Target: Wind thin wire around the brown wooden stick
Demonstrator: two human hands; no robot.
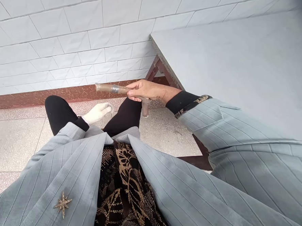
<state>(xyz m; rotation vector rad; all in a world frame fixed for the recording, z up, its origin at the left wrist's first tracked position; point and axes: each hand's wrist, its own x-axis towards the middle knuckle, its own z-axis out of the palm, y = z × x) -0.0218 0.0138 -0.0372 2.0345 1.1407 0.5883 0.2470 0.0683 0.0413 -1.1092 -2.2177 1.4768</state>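
Note:
My right hand (143, 89) is bare and closed around a brown, stick-like tool (103, 88). Shiny wire is wound about the tool's shaft, and the long end points left. A shorter stub sticks down below my palm; how the two parts join is hidden by the hand. In a white knitted glove, my left hand (98, 112) hovers over my lap between the knees, fingers curled. A thin pale loop shows at its fingertips, but I cannot make out what it is.
On the right stands a pale grey table (230, 64) with reddish-brown legs (165, 69). A white tiled wall (84, 31) with a brown skirting strip (24, 102) runs across the front. Below is a speckled tile floor (14, 141).

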